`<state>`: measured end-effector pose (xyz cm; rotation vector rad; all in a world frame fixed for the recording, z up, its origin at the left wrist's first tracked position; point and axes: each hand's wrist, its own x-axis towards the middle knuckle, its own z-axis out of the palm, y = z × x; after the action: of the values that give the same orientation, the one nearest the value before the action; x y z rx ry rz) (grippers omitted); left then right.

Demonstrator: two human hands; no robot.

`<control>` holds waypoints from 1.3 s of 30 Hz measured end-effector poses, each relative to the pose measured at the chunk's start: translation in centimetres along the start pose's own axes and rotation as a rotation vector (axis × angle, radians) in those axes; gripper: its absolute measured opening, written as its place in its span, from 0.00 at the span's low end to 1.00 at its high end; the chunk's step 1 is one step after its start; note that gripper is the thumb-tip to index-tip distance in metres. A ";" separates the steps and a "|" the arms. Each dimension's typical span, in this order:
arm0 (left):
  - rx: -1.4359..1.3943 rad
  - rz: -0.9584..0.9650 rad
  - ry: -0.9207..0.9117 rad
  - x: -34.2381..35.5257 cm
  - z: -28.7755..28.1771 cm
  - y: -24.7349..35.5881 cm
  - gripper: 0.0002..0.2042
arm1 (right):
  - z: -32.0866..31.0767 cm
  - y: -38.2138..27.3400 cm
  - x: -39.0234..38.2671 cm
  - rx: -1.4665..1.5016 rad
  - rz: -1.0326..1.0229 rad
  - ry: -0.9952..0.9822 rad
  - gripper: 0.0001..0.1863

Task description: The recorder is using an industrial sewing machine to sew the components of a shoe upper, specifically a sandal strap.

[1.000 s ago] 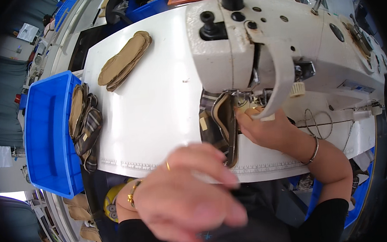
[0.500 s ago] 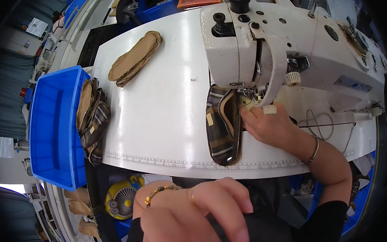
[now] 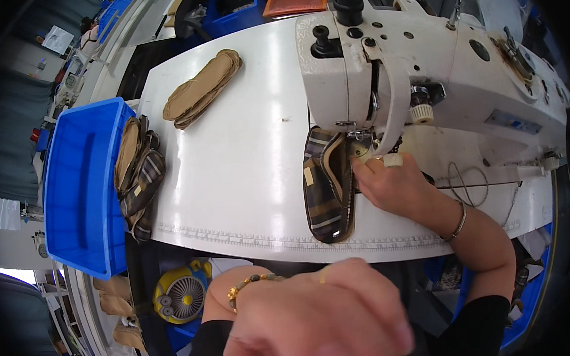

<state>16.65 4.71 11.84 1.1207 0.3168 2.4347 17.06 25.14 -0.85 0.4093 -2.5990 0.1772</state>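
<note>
A plaid fabric shoe upper [image 3: 320, 205] lies under the needle area of a white sewing machine [image 3: 410, 68], its opening facing up and to the right. At its right edge, beside the presser foot, my right hand [image 3: 392, 179] has bent fingers closed against the fabric; the fingertips are partly hidden. My left hand [image 3: 322, 315] is raised close to the camera in front of the table edge, away from the upper. It is smeared by motion with its fingers bent down, and whatever they might hold is hidden.
Brown insole-shaped pieces [image 3: 203, 87] are stacked on the white table [image 3: 231, 175]. More plaid uppers [image 3: 141, 182] lean at its left edge beside a blue bin [image 3: 82, 194]. A yellow fan [image 3: 182, 294] sits below. Loose thread [image 3: 463, 187] lies right of my hand.
My left hand has shifted to the right and turned, its fingers now bunched and blurred. My right hand stays at the upper's edge, almost unmoved.
</note>
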 end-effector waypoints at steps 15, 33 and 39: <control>-0.290 -0.111 -0.398 1.3 2.3 -4.6 0.65 | -0.5 -0.4 -0.8 -0.124 0.034 -0.106 0.17; -0.381 -0.288 0.069 2.3 5.3 -0.8 0.41 | -0.4 -0.2 -0.3 -0.115 0.007 -0.101 0.17; -0.514 -0.236 0.471 1.8 7.9 -0.1 0.29 | -0.8 -0.1 -0.2 -0.076 0.023 -0.112 0.17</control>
<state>21.70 5.84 18.14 0.2729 -0.0437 2.3421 17.64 25.22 -0.23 0.3714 -2.7114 0.0650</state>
